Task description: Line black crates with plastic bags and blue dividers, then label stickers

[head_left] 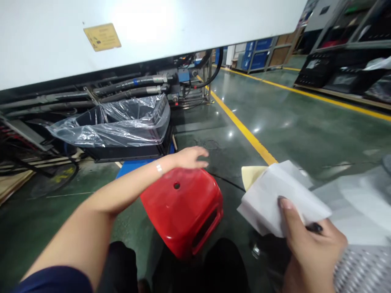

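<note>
My left hand reaches over the far edge of a red plastic stool. Its fingers are apart and hold nothing; whether they touch the stool, I cannot tell. A small white patch shows on that wrist. The stool is tilted and has a round hole in its seat. At lower right, my right hand is closed on a stack of white papers, thumb on top. A yellowish sheet sticks out behind them. Something dark, perhaps a pen, shows between the fingers. A grey textured cuff covers the right wrist.
A black crate lined with clear plastic stands on something blue at left, under a white machine panel with hoses. A yellow line crosses the green floor. Racks stand at far right.
</note>
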The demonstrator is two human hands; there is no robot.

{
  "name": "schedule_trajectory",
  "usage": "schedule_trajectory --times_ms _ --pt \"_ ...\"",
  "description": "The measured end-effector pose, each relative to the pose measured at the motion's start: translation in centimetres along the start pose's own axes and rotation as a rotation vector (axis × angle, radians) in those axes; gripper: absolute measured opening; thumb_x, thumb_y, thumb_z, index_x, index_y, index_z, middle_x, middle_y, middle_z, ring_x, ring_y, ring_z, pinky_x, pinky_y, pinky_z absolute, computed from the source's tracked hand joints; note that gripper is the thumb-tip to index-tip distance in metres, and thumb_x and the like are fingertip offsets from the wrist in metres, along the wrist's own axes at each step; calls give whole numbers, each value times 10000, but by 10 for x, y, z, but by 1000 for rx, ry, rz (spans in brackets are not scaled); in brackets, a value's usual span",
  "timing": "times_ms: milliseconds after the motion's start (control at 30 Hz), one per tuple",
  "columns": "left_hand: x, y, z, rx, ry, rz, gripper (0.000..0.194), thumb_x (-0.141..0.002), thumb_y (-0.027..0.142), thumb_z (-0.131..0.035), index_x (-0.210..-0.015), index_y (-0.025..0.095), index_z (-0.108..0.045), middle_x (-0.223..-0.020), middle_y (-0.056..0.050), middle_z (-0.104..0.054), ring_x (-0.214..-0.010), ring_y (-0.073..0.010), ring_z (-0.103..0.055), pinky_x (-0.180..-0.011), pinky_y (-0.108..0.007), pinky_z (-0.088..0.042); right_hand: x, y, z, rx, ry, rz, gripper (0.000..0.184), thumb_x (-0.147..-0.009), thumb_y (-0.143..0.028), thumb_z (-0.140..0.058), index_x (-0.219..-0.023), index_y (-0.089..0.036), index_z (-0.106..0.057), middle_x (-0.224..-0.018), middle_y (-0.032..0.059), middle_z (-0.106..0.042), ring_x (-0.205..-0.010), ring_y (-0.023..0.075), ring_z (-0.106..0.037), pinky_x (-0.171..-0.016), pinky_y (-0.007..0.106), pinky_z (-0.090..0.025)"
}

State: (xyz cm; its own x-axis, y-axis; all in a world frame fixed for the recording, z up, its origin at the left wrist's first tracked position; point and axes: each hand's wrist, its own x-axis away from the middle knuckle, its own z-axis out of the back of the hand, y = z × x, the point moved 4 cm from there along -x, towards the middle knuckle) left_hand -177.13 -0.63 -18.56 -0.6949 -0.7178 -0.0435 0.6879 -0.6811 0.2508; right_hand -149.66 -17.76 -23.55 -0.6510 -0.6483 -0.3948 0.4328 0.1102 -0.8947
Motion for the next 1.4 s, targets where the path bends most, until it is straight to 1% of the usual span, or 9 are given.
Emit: schedule_trajectory --times_ms 167,300,400,533,700,867,1033,1167,1400 --pt "167 -55 -47 -71 -2 227 589 -843 518 -516 -1332 192 -473 -1439 -143 -434 -1342 -284 -376 -1113 -492 -270 5 12 -40 -371 -141 -389 516 -591 -483 -787 -915 -97 -676 -821 101 -703 -665 198 -633 -552 275 -501" --pt "229 -95 -96 6 378 467 480 -909 420 -370 -1299 182 -517 -1438 -123 -443 -1387 -266 -313 -1128 -488 -277 14 6 -94 -517 -356 -607 532 -530 -493 -803 -892 -128 -665 -754 82 -708 -590 203 -642 -524 286 -517" --pt "216 -101 -116 39 524 502 422 -910 375 -357 -1223 211 -588 -1370 -95 -526 -1350 -266 -381 -1107 -504 -327 19 -5 -123 -573 -454 -663 515 -531 -467 -812 -900 -145 -654 -722 57 -705 -560 190 -636 -521 273 -513" --pt "165 -81 -122 2 537 468 401 -887 350 -423 -1185 156 -608 -1330 -146 -550 -1319 -327 -402 -1067 -576 -344 14 -22 -144 -577 -486 -634 453 -524 -421 -829 -828 -141 -644 -733 59 -708 -531 153 -615 -497 227 -484" --pt "94 -46 -93 147 541 193 378 -855 334 -510 -1186 160 -568 -1251 -147 -601 -1249 -305 -484 -1106 -582 -274 10 -45 -157 -588 -487 -580 480 -547 -434 -822 -884 -138 -650 -792 71 -714 -604 168 -647 -586 258 -527" --pt "50 -69 -63 476 548 143 436 -855 264 -461 -1266 123 -497 -1308 -161 -560 -1225 -265 -520 -1030 -449 -435 28 -36 -183 -316 -564 -594 447 -617 -458 -787 -875 -119 -651 -726 50 -694 -619 152 -642 -569 229 -513" --pt "51 -101 -87 532 327 72 433 -831 198 -473 -1260 164 -531 -1291 -124 -582 -1226 -266 -518 -1047 -459 -417 43 -8 -202 -114 -610 -749 457 -576 -439 -808 -841 -110 -637 -586 -2 -629 -435 81 -524 -385 163 -375" --pt "62 -99 -88 466 306 -82 554 -769 125 -541 -1314 214 -504 -1393 -88 -499 -1312 -283 -415 -1107 -534 -312 53 -18 -218 -298 -684 -846 434 -592 -438 -796 -842 -124 -629 -677 24 -660 -600 139 -626 -604 247 -524" --pt "72 -110 -74 325 294 -143 321 -797 41 -487 -868 240 -728 -1174 -27 -660 -1177 -234 -530 -1093 -508 -333 40 -21 -205 -34 -546 -626 451 -553 -492 -804 -737 -126 -613 -479 -58 -508 -371 27 -346 -341 157 -236"
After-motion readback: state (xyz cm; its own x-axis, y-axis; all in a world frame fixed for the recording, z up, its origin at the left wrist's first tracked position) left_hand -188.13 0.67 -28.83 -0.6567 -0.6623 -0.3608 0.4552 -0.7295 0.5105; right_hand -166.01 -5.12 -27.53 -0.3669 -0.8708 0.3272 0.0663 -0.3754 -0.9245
